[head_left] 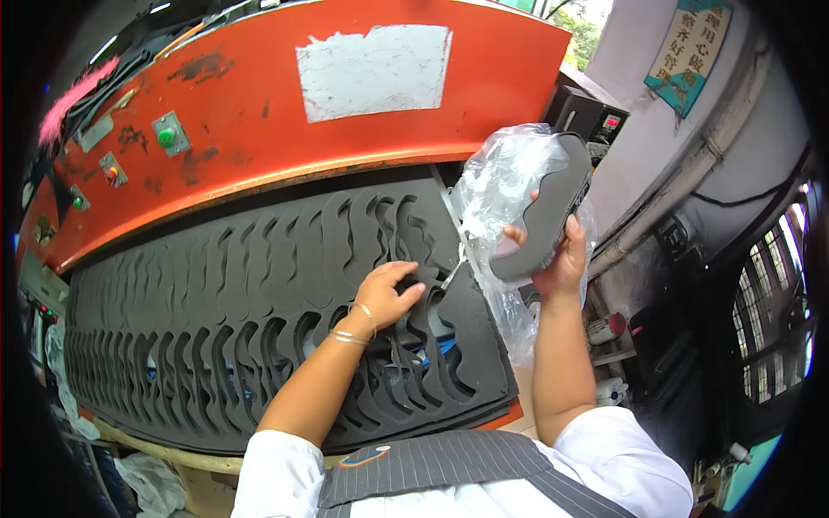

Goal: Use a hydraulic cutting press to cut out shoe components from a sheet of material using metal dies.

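Observation:
A large dark grey foam sheet point(199, 293), die-cut into rows of wavy curved shapes, lies across the bench in front of me. My left hand point(387, 295) is over its right part, fingers apart, at the edge of the cut shapes; nothing shows in it. Whether its fingertips touch the foam I cannot tell. Up at the right, my right hand point(566, 257) grips a curved grey foam piece point(553, 207), thumb on the near side. It may be a stack of several. Behind and beside it hangs a clear plastic bag point(492, 186).
An orange machine beam point(242, 95) with a green push button point(167, 136) runs along the far side of the bench. Right of it sit a black box with a red display point(596, 116) and a wall pipe point(691, 177). More plastic bags point(147, 483) lie at the lower left.

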`<state>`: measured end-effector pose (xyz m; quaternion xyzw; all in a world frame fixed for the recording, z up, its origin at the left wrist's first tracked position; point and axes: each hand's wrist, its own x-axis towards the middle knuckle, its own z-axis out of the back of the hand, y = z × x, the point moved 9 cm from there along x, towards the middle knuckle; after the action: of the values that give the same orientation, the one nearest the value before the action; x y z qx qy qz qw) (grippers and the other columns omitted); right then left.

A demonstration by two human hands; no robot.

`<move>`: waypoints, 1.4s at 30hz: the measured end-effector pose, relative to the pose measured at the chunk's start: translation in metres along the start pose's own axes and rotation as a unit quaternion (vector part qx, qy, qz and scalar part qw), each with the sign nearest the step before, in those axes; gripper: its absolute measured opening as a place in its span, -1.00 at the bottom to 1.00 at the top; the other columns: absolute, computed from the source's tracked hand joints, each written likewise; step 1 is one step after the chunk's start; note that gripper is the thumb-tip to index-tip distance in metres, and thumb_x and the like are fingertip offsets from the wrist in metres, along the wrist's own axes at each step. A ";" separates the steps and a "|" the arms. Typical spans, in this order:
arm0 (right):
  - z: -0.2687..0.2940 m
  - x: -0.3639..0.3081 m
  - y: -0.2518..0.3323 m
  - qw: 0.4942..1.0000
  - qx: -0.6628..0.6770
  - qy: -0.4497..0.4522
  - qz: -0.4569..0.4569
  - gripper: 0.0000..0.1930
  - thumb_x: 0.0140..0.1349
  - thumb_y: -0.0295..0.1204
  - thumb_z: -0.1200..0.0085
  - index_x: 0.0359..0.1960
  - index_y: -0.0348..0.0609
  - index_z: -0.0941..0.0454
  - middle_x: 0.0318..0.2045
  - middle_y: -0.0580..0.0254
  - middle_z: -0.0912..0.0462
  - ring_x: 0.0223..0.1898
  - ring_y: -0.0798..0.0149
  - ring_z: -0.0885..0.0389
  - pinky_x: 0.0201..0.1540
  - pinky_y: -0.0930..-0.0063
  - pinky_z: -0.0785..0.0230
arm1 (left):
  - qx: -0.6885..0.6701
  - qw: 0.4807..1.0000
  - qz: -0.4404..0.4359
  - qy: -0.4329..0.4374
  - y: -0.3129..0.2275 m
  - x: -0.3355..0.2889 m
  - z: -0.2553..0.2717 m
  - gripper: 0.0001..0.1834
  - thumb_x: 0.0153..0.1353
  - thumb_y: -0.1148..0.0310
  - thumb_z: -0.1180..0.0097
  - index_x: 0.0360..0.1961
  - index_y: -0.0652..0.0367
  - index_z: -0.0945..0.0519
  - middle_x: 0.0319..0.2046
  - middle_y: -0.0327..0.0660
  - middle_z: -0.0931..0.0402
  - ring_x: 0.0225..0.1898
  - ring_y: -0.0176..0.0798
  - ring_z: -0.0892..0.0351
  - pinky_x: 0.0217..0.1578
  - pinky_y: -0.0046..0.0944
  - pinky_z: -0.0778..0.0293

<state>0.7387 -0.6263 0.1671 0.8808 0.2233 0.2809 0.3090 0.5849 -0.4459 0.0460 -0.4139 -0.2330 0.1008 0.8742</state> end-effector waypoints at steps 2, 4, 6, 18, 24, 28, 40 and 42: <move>-0.012 -0.020 -0.006 0.994 -0.052 0.070 -0.067 -0.44 0.18 -0.42 -0.08 0.23 -0.14 -0.21 -0.07 0.07 -0.52 -0.08 0.20 -0.58 -0.13 0.10 -0.56 | -0.228 0.964 0.133 -0.023 0.013 -0.012 0.001 -0.45 0.19 0.28 -0.18 0.20 0.20 -0.42 0.15 -0.16 -0.41 0.14 -0.20 -0.41 0.17 -0.22 -0.30; -0.008 -0.050 -0.024 0.969 -0.197 0.072 -0.129 -0.28 0.07 -0.43 -0.28 0.25 -0.15 -0.15 -0.03 0.16 -0.48 -0.05 0.25 -0.53 -0.06 0.35 -0.48 | -0.342 0.930 0.133 -0.038 -0.027 -0.023 0.007 -0.36 0.24 0.30 -0.11 0.32 0.21 -0.23 0.15 -0.14 -0.38 0.19 -0.21 -0.34 0.18 -0.21 -0.28; -0.012 -0.089 -0.057 0.933 -0.330 0.105 -0.097 -0.16 -0.09 -0.42 -0.44 0.23 -0.17 -0.19 0.05 0.17 -0.39 0.00 0.32 -0.45 0.03 0.38 -0.39 | -0.428 0.889 0.159 -0.037 -0.052 -0.037 0.008 -0.37 0.27 0.27 -0.08 0.31 0.24 -0.22 0.13 -0.09 -0.38 0.16 -0.22 -0.36 0.13 -0.23 -0.31; -0.106 -0.175 -0.120 0.795 -0.380 0.438 -0.177 -0.47 0.04 -0.20 -0.26 0.05 -0.17 -0.53 -0.21 -0.01 -0.35 -0.06 0.07 -0.35 0.01 0.30 -0.27 | -0.245 0.963 0.106 -0.040 -0.094 -0.149 0.063 -0.58 0.35 0.20 -0.01 0.03 0.36 -0.48 -0.07 -0.16 -0.44 -0.06 -0.31 -0.38 0.00 -0.33 -0.27; -0.145 -0.187 -0.125 0.705 -0.481 0.501 -0.144 -0.52 0.08 -0.28 -0.17 0.04 -0.24 -0.53 -0.12 -0.22 -0.34 -0.01 -0.15 -0.31 0.05 0.16 -0.28 | -0.349 0.901 0.238 -0.099 -0.059 -0.200 0.077 -0.67 0.33 0.33 -0.07 0.02 0.31 -0.48 -0.10 -0.26 -0.52 -0.17 -0.44 -0.45 -0.12 -0.43 -0.35; -0.164 -0.190 -0.104 0.752 -0.426 0.496 -0.079 -0.54 0.07 -0.29 -0.22 0.01 -0.25 -0.52 -0.10 -0.15 -0.36 -0.01 -0.08 -0.33 0.04 0.21 -0.29 | -0.369 0.884 0.226 -0.179 -0.070 -0.215 0.084 -0.55 0.33 0.12 -0.07 0.03 0.29 -0.43 -0.14 -0.26 -0.52 -0.16 -0.41 -0.48 -0.14 -0.42 -0.40; -0.186 -0.160 -0.096 0.760 -0.482 0.436 -0.028 -0.67 -0.02 -0.38 -0.23 -0.20 -0.11 -0.46 -0.17 0.12 -0.33 -0.03 0.05 -0.33 -0.13 0.25 -0.42 | -0.223 0.875 0.274 -0.332 -0.046 -0.286 0.195 -0.62 0.37 0.11 0.01 -0.03 0.23 -0.43 -0.30 -0.27 -0.51 -0.34 -0.32 -0.55 -0.31 -0.36 -0.50; -0.174 -0.155 -0.101 0.732 -0.516 0.444 -0.021 -0.63 -0.05 -0.40 -0.22 -0.17 -0.08 -0.43 -0.20 0.12 -0.32 -0.04 0.07 -0.33 -0.16 0.25 -0.44 | -0.278 0.804 0.281 -0.444 -0.019 -0.322 0.240 -0.54 0.39 0.07 0.06 0.07 0.25 -0.36 -0.24 -0.17 -0.49 -0.31 -0.21 -0.56 -0.28 -0.21 -0.55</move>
<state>0.4914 -0.5699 0.1573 0.3564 0.1742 0.7051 0.5877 0.1866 -0.4149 0.0879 -0.5966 -0.4874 0.4455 0.4561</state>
